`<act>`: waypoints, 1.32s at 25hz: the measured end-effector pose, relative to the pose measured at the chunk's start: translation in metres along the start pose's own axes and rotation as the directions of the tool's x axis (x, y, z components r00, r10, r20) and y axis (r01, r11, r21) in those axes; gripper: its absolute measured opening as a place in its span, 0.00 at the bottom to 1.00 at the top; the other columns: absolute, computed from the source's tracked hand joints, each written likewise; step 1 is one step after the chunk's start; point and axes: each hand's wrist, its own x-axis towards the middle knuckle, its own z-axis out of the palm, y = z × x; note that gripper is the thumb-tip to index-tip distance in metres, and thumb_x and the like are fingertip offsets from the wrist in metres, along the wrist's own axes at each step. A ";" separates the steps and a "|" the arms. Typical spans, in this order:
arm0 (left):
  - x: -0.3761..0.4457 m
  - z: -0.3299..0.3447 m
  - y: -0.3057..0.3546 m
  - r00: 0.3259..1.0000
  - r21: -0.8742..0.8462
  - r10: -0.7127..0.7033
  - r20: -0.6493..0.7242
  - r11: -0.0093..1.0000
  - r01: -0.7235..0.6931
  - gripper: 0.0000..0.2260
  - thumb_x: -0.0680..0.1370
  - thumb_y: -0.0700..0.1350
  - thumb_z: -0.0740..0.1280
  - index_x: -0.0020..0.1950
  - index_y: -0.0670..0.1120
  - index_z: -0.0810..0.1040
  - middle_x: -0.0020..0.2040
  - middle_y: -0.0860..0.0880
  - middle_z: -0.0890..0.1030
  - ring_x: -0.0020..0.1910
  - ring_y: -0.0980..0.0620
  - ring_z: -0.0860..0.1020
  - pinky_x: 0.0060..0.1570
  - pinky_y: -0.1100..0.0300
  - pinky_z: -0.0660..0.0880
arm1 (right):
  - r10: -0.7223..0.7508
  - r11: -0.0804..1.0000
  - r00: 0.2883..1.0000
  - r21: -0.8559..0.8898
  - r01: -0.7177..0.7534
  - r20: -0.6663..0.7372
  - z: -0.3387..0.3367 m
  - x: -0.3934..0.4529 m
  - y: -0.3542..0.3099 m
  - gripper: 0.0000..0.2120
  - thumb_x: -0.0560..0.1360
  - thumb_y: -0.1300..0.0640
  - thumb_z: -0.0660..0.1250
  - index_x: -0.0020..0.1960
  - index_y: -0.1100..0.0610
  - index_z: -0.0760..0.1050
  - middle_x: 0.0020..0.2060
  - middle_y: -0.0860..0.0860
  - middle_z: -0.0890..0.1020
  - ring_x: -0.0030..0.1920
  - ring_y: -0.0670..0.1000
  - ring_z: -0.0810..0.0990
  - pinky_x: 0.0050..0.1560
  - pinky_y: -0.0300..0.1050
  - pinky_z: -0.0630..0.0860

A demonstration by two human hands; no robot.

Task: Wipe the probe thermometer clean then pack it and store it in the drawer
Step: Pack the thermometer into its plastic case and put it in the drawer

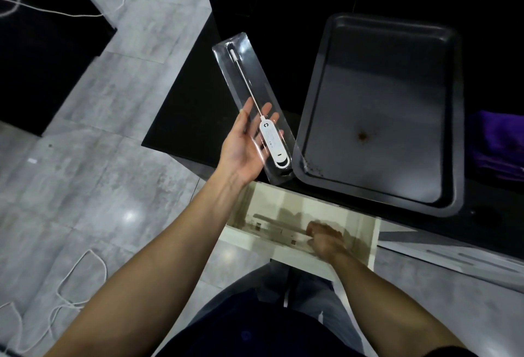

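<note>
- The left hand carries the clear case from below, palm up, its fingers nearly straight under the plastic, supporting more than clasping. The case hangs over the edge of the dark tabletop.
- The probe thermometer lies packed inside the case, white body toward the person, probe pointing away.
- To place it well, I would curl the fingers round the case first, since an open palm lets slick plastic slide.
- Just right of the case sits the black baking tray; lower the case clear of its rim.
- The right hand is in the open drawer, fingers curled; whether they hold anything I cannot tell. Lay the case in flat, lengthwise.
</note>
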 end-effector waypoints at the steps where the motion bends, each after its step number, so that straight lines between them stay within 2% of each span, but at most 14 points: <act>1: 0.000 0.002 -0.001 1.000 0.000 -0.001 0.006 1.000 0.001 0.16 0.82 0.50 0.56 0.68 0.54 0.72 0.64 0.48 0.80 0.59 0.48 0.80 0.63 0.47 0.73 | -0.028 1.000 1.000 0.012 0.028 0.012 -0.002 -0.003 0.002 0.14 0.76 0.54 0.62 0.61 0.49 0.75 0.60 0.53 0.78 0.57 0.55 0.77 0.57 0.46 0.73; 5: -0.001 0.007 0.002 1.000 -0.009 0.001 0.028 1.000 0.000 0.15 0.81 0.50 0.58 0.68 0.54 0.73 0.63 0.48 0.80 0.61 0.48 0.79 0.66 0.47 0.71 | -0.086 0.995 0.996 0.048 0.087 -0.032 -0.022 -0.025 0.005 0.17 0.79 0.52 0.60 0.67 0.46 0.73 0.66 0.50 0.76 0.64 0.53 0.74 0.60 0.44 0.70; 9: 0.005 0.020 0.016 0.999 -0.060 0.023 0.049 0.998 -0.020 0.14 0.80 0.49 0.61 0.65 0.54 0.75 0.63 0.48 0.80 0.63 0.47 0.78 0.66 0.47 0.70 | -0.165 0.975 0.981 0.132 0.177 -0.100 -0.072 -0.062 0.017 0.13 0.79 0.51 0.62 0.62 0.48 0.77 0.62 0.46 0.79 0.63 0.51 0.76 0.61 0.44 0.71; 11: 0.010 0.029 0.024 0.997 -0.074 0.042 0.064 0.997 -0.037 0.13 0.80 0.49 0.61 0.64 0.54 0.76 0.63 0.47 0.80 0.63 0.47 0.77 0.64 0.48 0.72 | -0.220 0.946 0.973 0.228 0.230 -0.069 -0.101 -0.082 0.025 0.05 0.77 0.52 0.64 0.51 0.44 0.78 0.53 0.42 0.81 0.58 0.49 0.79 0.57 0.43 0.71; 14: 0.019 0.041 0.037 0.994 -0.091 0.061 0.087 0.994 -0.054 0.12 0.80 0.49 0.62 0.62 0.54 0.77 0.63 0.48 0.80 0.63 0.47 0.78 0.63 0.49 0.73 | -0.348 0.889 0.937 0.317 0.329 0.003 -0.132 -0.112 0.031 0.09 0.75 0.55 0.66 0.38 0.44 0.74 0.37 0.41 0.77 0.41 0.44 0.77 0.44 0.43 0.71; 15: 0.022 0.044 0.042 0.993 -0.095 0.066 0.093 0.994 -0.057 0.11 0.80 0.49 0.63 0.61 0.54 0.78 0.62 0.48 0.81 0.63 0.47 0.78 0.63 0.49 0.73 | -0.360 0.864 0.933 0.382 0.328 0.014 -0.138 -0.121 0.032 0.08 0.75 0.55 0.66 0.38 0.46 0.75 0.35 0.41 0.77 0.39 0.43 0.75 0.42 0.42 0.70; 17: 0.025 0.049 0.050 0.992 -0.094 0.067 0.109 0.994 -0.057 0.10 0.79 0.49 0.65 0.58 0.54 0.80 0.62 0.49 0.81 0.63 0.48 0.78 0.64 0.50 0.72 | -0.353 0.800 0.936 0.517 0.305 -0.007 -0.153 -0.136 0.035 0.04 0.76 0.56 0.67 0.43 0.52 0.79 0.37 0.43 0.80 0.40 0.42 0.76 0.42 0.38 0.70; 22: 0.030 0.059 0.055 0.988 -0.086 0.055 0.142 0.995 -0.043 0.09 0.78 0.49 0.66 0.56 0.54 0.82 0.61 0.49 0.82 0.63 0.48 0.78 0.64 0.50 0.72 | -0.312 0.634 0.944 0.715 0.295 -0.112 -0.192 -0.143 0.038 0.06 0.78 0.60 0.67 0.51 0.62 0.78 0.44 0.52 0.81 0.44 0.49 0.78 0.44 0.39 0.74; 26: 0.030 0.071 0.055 0.984 -0.074 0.064 0.168 0.996 -0.052 0.08 0.78 0.50 0.65 0.54 0.53 0.82 0.61 0.48 0.82 0.62 0.48 0.78 0.63 0.50 0.73 | -0.282 0.597 0.954 0.759 0.259 -0.104 -0.206 -0.137 0.033 0.17 0.73 0.53 0.70 0.52 0.66 0.76 0.45 0.57 0.79 0.44 0.55 0.74 0.42 0.45 0.70; 30: 0.034 0.072 0.059 0.983 -0.042 0.078 0.168 0.996 -0.072 0.08 0.78 0.51 0.65 0.55 0.53 0.80 0.59 0.48 0.83 0.60 0.48 0.79 0.55 0.51 0.76 | -0.217 0.579 0.970 0.785 0.220 -0.111 -0.211 -0.136 0.029 0.18 0.70 0.55 0.69 0.53 0.67 0.76 0.45 0.57 0.83 0.42 0.53 0.80 0.41 0.41 0.75; 33: 0.036 0.071 0.062 0.984 -0.025 0.071 0.163 0.997 -0.068 0.09 0.78 0.51 0.66 0.57 0.53 0.79 0.59 0.49 0.83 0.60 0.49 0.80 0.54 0.52 0.76 | -0.191 0.571 0.975 0.795 0.205 -0.115 -0.212 -0.135 0.027 0.15 0.70 0.55 0.69 0.50 0.64 0.78 0.44 0.58 0.83 0.41 0.54 0.80 0.39 0.41 0.75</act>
